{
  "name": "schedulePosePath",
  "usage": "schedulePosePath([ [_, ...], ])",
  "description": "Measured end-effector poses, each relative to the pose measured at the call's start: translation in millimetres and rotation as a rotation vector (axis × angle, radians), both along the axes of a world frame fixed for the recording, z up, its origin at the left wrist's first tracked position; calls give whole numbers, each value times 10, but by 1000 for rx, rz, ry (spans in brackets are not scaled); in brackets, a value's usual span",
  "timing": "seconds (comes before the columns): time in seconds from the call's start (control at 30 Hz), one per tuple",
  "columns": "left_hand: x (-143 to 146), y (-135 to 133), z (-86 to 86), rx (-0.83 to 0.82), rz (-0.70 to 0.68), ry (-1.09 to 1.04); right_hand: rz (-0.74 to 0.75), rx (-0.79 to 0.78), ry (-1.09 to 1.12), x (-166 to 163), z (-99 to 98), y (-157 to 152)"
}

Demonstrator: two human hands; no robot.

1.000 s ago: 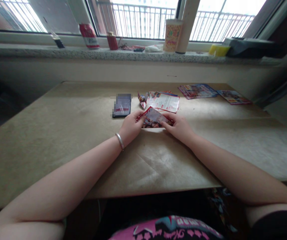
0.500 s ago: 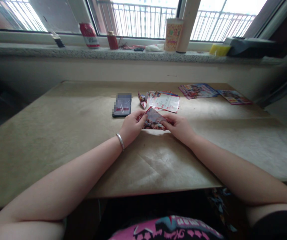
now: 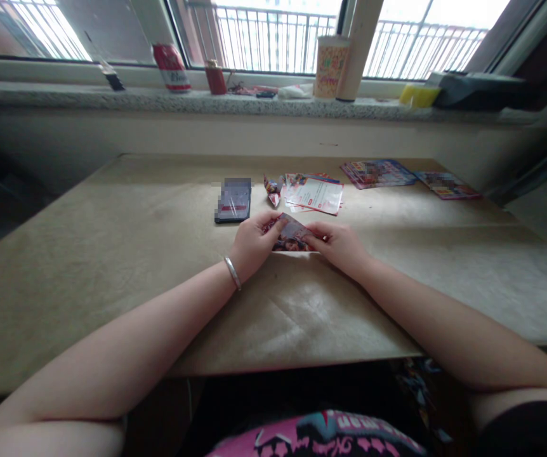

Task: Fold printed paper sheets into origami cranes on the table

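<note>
You are in a home. Behind the wide brown paper-covered table runs a grey speckled stone window ledge, holding a red drink can and a spotted paper cup.

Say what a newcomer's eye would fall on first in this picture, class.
First, the left hand and right hand at the middle of the table, pinching a colourful folded paper between them. Just beyond lie a dark phone and a stack of leaflets; a red can and a patterned cup stand on the bright windowsill.
</note>
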State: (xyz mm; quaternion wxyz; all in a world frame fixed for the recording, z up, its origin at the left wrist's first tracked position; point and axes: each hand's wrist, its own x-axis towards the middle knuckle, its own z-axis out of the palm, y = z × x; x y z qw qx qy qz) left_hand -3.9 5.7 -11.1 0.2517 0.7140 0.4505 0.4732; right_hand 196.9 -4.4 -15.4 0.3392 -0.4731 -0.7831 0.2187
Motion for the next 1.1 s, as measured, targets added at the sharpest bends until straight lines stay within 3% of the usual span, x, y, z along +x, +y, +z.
schedulePosePath([
  [0.53, 1, -12, -15, 32, -13, 5, -24, 59, -36, -11, -22, -7],
  [0.77, 12, -19, -28, 26, -33, 19, -38, 137, 124, -63, -6, -10],
  [0.9, 19, -4, -48, -7, -25, -91, -27, 175, 103, -126, 21, 12],
  [1.1, 11, 16, -42, -24, -34, -205, -69, 113, 169, -236, 87, 118],
])
